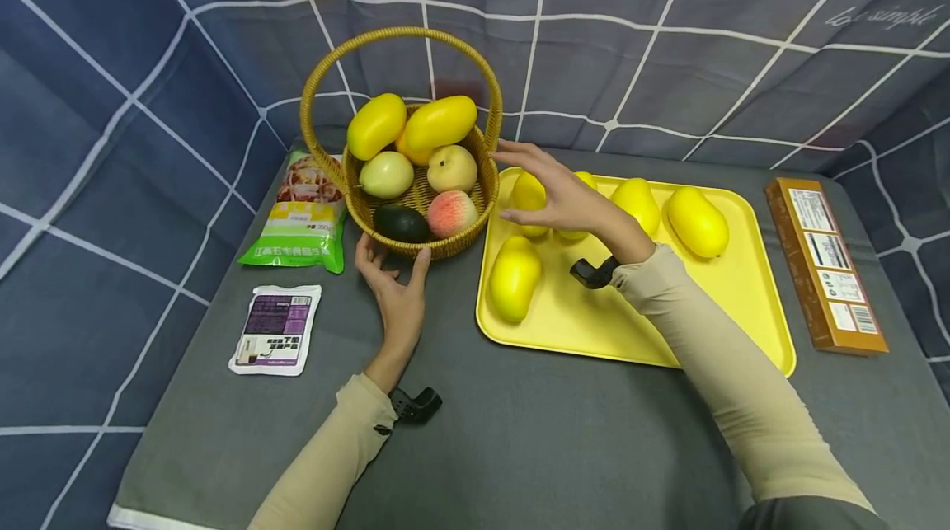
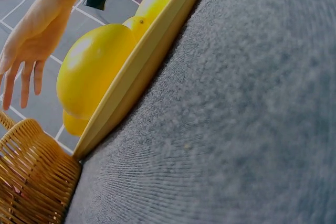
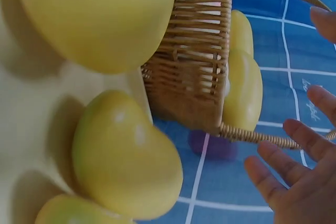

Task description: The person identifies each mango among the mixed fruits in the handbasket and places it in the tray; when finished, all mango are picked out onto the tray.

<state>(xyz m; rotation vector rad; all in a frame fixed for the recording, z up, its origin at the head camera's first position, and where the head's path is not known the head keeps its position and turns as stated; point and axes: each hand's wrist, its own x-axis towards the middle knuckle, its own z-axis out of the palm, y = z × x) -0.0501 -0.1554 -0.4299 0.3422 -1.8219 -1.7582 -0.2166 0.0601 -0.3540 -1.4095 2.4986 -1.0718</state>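
Note:
A wicker basket (image 1: 429,246) with a tall handle holds two long yellow mangoes (image 1: 441,124), a pale green round fruit (image 1: 387,175), a pale yellow fruit (image 1: 452,169), a pink peach (image 1: 453,213) and a dark green avocado (image 1: 402,223). At the basket's front, my left hand (image 1: 397,299) spreads thumb and fingers by the lower wall; whether they touch is unclear. To the right, my right hand (image 1: 557,188) reaches over the yellow tray (image 1: 586,332), fingers apart near the handle's base, holding nothing. Several yellow mangoes (image 1: 515,279) lie on that tray, some partly behind this hand.
Left of the basket lie a green snack bag (image 1: 300,221) and a purple-and-white pouch (image 1: 276,330). A brown box (image 1: 825,265) stands right of the tray. Behind everything hangs a checked blue-grey cloth (image 1: 594,68); a purple patch (image 3: 212,145) shows beyond the basket.

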